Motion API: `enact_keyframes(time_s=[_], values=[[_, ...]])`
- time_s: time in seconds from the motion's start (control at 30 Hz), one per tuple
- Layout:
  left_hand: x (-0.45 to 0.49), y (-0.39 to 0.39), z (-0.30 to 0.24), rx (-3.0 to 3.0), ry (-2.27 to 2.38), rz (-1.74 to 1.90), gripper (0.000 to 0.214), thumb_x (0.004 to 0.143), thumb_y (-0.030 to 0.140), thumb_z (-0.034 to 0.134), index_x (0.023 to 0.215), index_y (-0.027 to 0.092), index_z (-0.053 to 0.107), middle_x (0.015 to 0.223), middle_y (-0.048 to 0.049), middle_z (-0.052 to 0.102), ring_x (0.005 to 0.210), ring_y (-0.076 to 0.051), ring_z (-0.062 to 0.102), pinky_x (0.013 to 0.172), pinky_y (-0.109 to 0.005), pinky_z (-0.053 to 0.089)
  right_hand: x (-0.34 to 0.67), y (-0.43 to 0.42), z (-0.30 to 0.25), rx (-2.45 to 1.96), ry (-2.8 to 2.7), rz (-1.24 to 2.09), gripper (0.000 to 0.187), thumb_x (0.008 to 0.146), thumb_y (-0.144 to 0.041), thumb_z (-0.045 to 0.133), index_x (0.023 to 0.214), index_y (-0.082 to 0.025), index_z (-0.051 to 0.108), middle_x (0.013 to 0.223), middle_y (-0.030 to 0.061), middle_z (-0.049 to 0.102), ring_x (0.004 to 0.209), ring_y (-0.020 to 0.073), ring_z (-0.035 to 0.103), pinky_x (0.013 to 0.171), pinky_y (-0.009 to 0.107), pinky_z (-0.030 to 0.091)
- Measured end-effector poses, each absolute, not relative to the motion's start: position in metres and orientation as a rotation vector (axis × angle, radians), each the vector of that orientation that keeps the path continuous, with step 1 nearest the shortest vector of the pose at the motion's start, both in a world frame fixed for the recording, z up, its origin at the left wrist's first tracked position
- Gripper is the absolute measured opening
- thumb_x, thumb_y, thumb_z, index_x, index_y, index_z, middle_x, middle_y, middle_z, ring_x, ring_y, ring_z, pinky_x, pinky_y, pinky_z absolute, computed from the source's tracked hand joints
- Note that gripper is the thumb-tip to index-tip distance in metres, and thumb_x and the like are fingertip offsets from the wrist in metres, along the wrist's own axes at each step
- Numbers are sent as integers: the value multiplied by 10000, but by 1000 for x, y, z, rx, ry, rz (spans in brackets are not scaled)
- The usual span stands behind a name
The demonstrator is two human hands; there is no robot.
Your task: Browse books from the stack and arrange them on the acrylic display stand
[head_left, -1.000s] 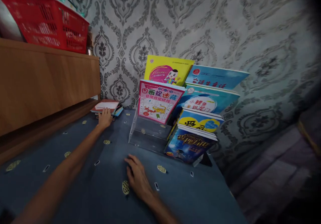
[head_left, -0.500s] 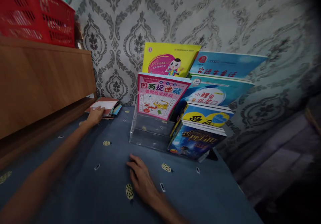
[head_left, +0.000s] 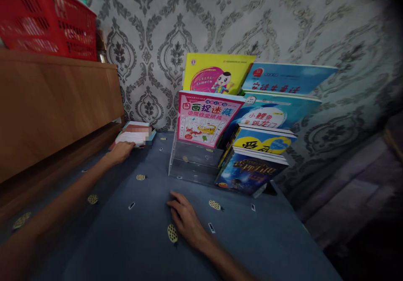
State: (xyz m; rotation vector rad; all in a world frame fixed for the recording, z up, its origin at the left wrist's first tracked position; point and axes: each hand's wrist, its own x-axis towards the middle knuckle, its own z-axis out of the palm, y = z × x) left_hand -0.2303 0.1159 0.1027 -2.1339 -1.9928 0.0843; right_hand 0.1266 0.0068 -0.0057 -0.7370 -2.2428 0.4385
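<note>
At the far left of the table, my left hand is closed on the near edge of a thin book with a white and reddish cover. This book is on top of a small stack of books by the wall; part of it is blurred out. My right hand rests on the dark tablecloth with its fingers apart and nothing in it. Beyond it stands a clear stepped book rack. A pink picture book and a yellow book lean in its left half.
In the rack's right half are blue books, a teal book, a blue-yellow book and a dark blue book. A wooden cabinet bearing a red basket borders the left side. Patterned wallpaper covers the wall behind.
My left hand has drawn back from the top of the stack to its near edge, and the top book has shifted toward me. The right hand stays on the table; the view has turned slightly.
</note>
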Motion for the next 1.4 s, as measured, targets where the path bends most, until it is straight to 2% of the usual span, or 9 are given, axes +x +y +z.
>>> enact_keyframes(time_s=[0.3,0.57,0.7,0.77,0.87,0.93,1.07,1.17,1.4], values=[[-193,37,75,-2332,-2010,55,361,924,101,382,1118,132,685,1050,-187,731,1022,-301,682,913,-407,477,129,10,-7,-697,-2249,419,311,941,-149,474,1165,-186,687,1340,168,629,1266,264,608,1040,479,539],[-202,-43,81,-2602,-2057,-46,395,970,238,350,1197,237,673,1208,-114,707,1128,-260,649,965,-367,467,124,8,1,-764,-2261,526,317,912,-127,496,1120,-200,722,1339,151,637,1257,256,613,1052,478,519],[-219,-63,100,-2904,-2074,-65,385,860,342,592,1235,279,654,1297,-59,672,1212,-246,601,1020,-315,438,123,8,2,-764,-2271,544,313,909,-135,507,1122,-196,727,1343,149,636,1268,255,605,1065,484,506],[-228,-55,104,-3010,-2092,-49,423,825,413,642,1226,278,661,1290,-45,678,1192,-242,613,1009,-296,450,123,9,1,-756,-2274,540,314,907,-134,511,1126,-201,726,1344,147,636,1269,257,604,1063,487,507],[-232,-21,96,-2900,-2165,-179,434,928,497,480,1232,247,665,1273,-55,692,1148,-228,640,995,-298,469,124,9,-1,-751,-2270,515,324,905,-128,513,1137,-217,721,1355,138,630,1274,257,600,1065,488,507],[-228,6,80,-2585,-2227,-366,485,975,435,385,1349,202,588,1371,-98,635,1259,-247,582,1051,-342,444,125,9,-4,-743,-2265,484,322,906,-125,512,1136,-217,718,1347,139,633,1267,254,606,1056,478,517],[-209,42,44,-2175,-2370,-211,557,993,383,341,1498,164,422,1572,-157,401,1473,-295,350,1142,-492,354,126,8,-8,-704,-2250,393,306,926,-138,492,1145,-199,698,1324,151,641,1270,246,604,1035,461,538],[-203,46,27,-2141,-2311,-132,583,1014,413,270,1540,175,356,1630,-146,272,1522,-285,228,1183,-533,272,126,8,-9,-701,-2246,357,313,933,-139,483,1166,-198,683,1334,155,633,1287,241,592,1045,453,532],[-193,16,24,-2285,-2169,-132,605,1024,429,246,1565,164,304,1635,-147,252,1521,-279,234,1181,-535,269,121,8,1,-755,-2254,446,324,911,-114,491,1132,-185,717,1293,148,659,1230,239,625,1038,445,529]])
